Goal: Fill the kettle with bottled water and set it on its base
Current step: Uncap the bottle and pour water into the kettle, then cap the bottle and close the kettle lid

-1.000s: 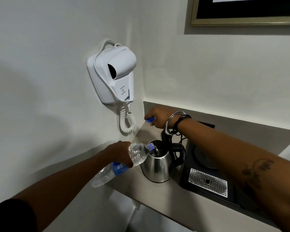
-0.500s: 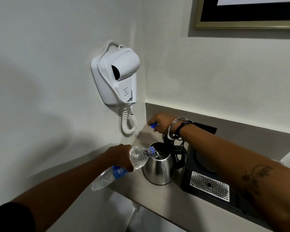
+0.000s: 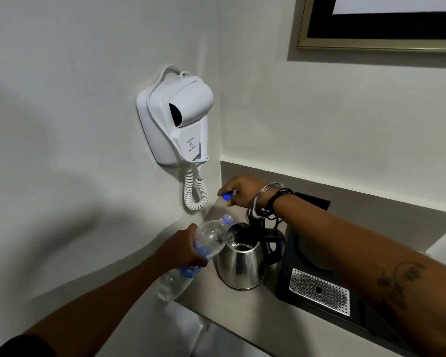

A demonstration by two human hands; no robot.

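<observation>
Left fingers: wrapped round the middle of the clear plastic water bottle, over its blue label; left hand at 9 o'clock of the kettle.
Bottle: tilted, blue-ringed neck up at 1 o'clock, just over the kettle's rim — base hanging off the shelf edge.
Right fingers: pinched on the blue bottle cap; right hand at 12 o'clock of the kettle, a metal bangle on the wrist.
Kettle: steel electric kettle, lid raised, standing on the grey shelf; black tray at its 3 o'clock.
Wall: white hair dryer — at 11 o'clock.
</observation>
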